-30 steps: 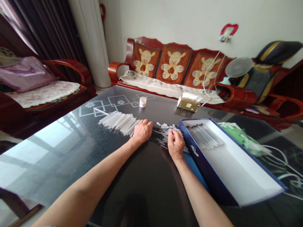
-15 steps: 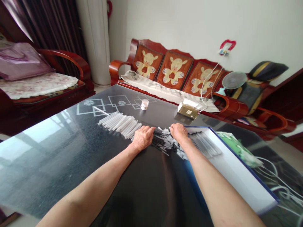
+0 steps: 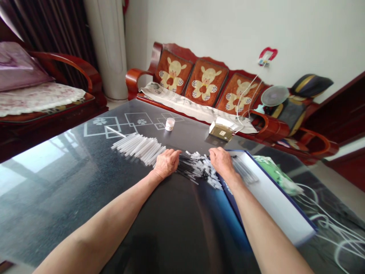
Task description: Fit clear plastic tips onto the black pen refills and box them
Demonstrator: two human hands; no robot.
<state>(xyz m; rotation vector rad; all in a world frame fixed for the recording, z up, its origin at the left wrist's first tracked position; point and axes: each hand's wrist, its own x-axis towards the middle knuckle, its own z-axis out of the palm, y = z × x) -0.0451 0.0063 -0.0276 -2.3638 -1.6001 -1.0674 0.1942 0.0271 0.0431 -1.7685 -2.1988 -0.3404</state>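
Note:
My left hand (image 3: 167, 164) is closed, its thumb and fingertips pressed together at the right end of a row of whitish translucent tubes (image 3: 137, 147). Whatever it pinches is too small to make out. Just right of it lies a loose pile of thin black sticks with white ends (image 3: 196, 165). My right hand (image 3: 221, 161) is also closed in a pinch, above the near left rim of a shallow blue-edged box (image 3: 281, 205). What it holds, if anything, is hidden. Inside the box lie several slim grey translucent sticks (image 3: 245, 169), side by side.
On the dark glossy table (image 3: 114, 182) stand a small white round container (image 3: 170, 124) and a tissue box (image 3: 221, 130). A green and white package (image 3: 276, 173) and tangled white cables (image 3: 327, 224) lie beyond the box. A wooden sofa (image 3: 196, 57) stands behind.
My right hand has moved right, away from the stick pile to the box's edge. My left hand stays beside the tubes. The whole view has shifted slightly.

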